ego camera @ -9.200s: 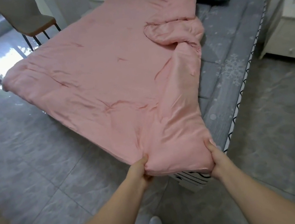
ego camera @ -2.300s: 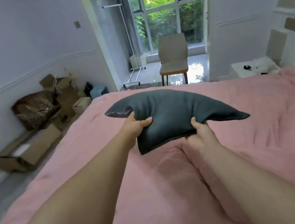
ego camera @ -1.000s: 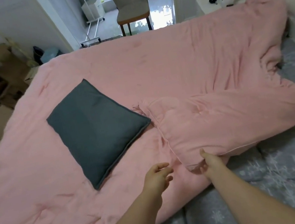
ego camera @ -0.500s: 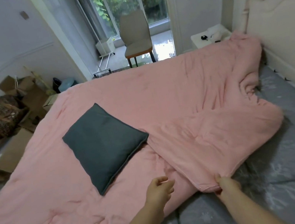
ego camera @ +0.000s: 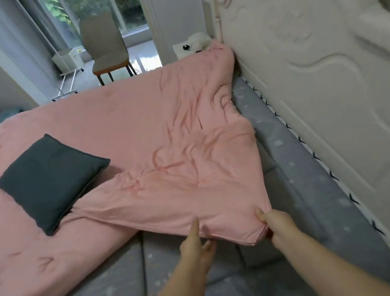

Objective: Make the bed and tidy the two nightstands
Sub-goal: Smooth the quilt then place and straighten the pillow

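Quilt: pink quilt spread across most of the bed, one corner folded back on itself near the headboard; the folded flap lies over the quilt's own surface and partly over the bare grey mattress cover.
Right hand: right hand pinched shut on the corner of the flap, thumb on top, fingers beneath.
Left hand: left hand at the flap's near edge, fingers spread and loose; touching the hem or just short of it, no firm hold seen.
Pillow: dark grey pillow resting on the quilt, its lower right side touching the fold where the flap begins.
Nightstand: far nightstand beyond the bed's far corner, small objects on top, too small to name; the second nightstand is not in view.
Step in hand: judged to be unfolding the flap toward the head of the bed.
Risk, one-handed pull: with only the right hand gripping, the flap may twist instead of opening flat, leaving a diagonal ridge.
Risk, pillow: a strong tug may drag the pillow along or tip it off the side, since it sits on the very cloth being pulled.
Risk, far corner: the bunched far corner against the headboard may stay crumpled if the pull goes sideways.
Risk, grip: thin hem may slip from a pinch under the quilt's weight.
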